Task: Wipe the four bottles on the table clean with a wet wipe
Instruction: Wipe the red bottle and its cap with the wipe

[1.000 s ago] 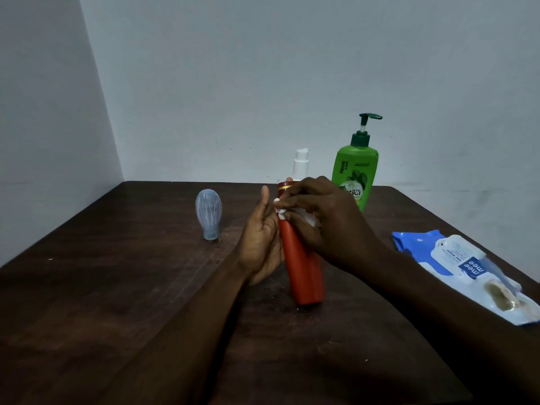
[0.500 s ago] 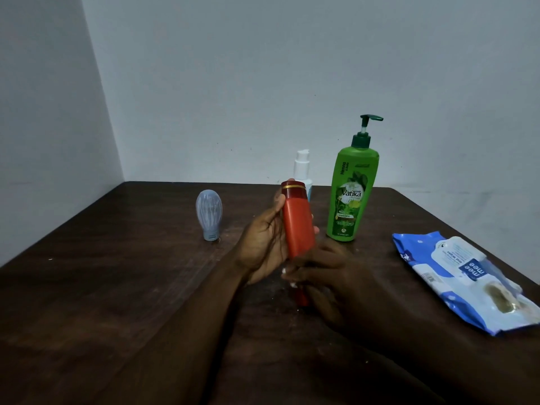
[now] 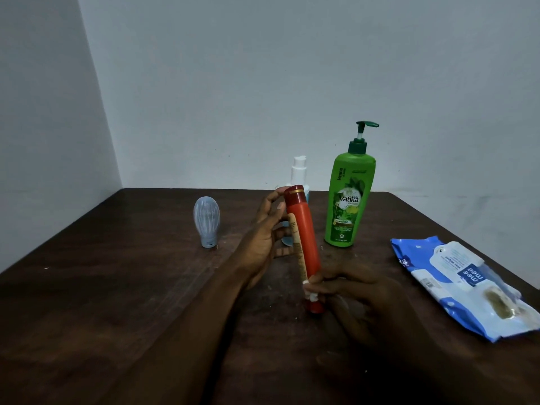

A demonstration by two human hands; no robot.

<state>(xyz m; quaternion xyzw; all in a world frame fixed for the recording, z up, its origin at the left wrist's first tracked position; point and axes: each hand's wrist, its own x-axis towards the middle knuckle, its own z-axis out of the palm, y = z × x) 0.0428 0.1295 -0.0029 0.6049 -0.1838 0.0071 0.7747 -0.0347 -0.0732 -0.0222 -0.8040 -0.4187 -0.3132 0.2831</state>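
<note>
Tall red plastic bottle [image 3: 304, 238] is tilted over the dark wooden table [image 3: 117, 287], left hand [image 3: 263, 244] gripping its top, right hand [image 3: 356, 299] pinching a white wet wipe [image 3: 310, 293] round its base. Mid-wipe I reckon; next, rub upward.

— What's worn behind the fingers [image 3: 281, 252]?
— Both forearms run bare from wrist to the frame's edge; left hand [image 3: 260, 244] and right hand [image 3: 362, 299] are bare too.
— Nails?
— Short on the left; the right's sit in shadow.

left hand [image 3: 263, 244] grips red bottle [image 3: 304, 238] | right hand [image 3: 356, 296] pinches wet wipe [image 3: 310, 294] against its lower end
</note>
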